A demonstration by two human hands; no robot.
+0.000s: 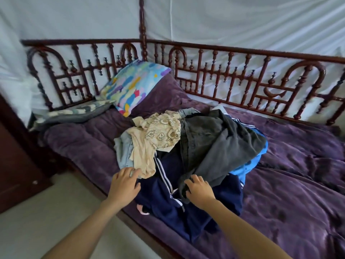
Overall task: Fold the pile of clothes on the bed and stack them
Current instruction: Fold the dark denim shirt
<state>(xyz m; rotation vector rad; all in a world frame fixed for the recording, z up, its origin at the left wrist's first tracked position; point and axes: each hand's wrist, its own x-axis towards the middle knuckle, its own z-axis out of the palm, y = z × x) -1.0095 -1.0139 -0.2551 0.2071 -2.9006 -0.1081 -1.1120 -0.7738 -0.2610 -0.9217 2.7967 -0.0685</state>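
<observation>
Nearest, right grip pinches grey garment at 6 o'clock of pile; left grip rests unclenched on beige shirt, 8 o'clock. Soft, limp, light: take hem corners.

We see a purple bedspread under a beige top printed with brown letters, a dark grey garment, a navy garment with white stripes and a bright blue piece. At the bedspread's far corner, the pillow shows blue, yellow and pink blotches.
</observation>
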